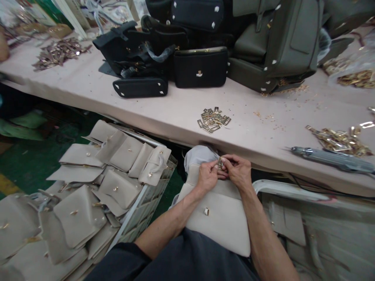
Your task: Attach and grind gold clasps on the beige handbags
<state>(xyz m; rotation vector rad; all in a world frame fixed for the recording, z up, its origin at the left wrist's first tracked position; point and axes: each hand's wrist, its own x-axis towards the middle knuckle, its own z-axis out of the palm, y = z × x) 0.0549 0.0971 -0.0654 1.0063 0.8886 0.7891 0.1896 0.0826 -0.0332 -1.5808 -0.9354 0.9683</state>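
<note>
A cream handbag (218, 218) lies across my lap, a small gold clasp (206, 211) on its front. Over its far edge, both hands meet around a small gold metal plate (220, 162). My left hand (208, 175) is closed, its fingertips on the plate's near left side. From the right, my right hand (238, 169) pinches the same plate between thumb and fingers. Part of the plate is hidden by the fingertips, and I cannot tell whether it touches the bag's flap.
A crate (146, 210) of cream bags stands left, a white bin (319, 197) with more at right. On the table (164, 117) are metal plates (213, 119), an electric screwdriver (331, 158), gold fittings (340, 141), black bags (200, 68) and dark green bags (293, 47).
</note>
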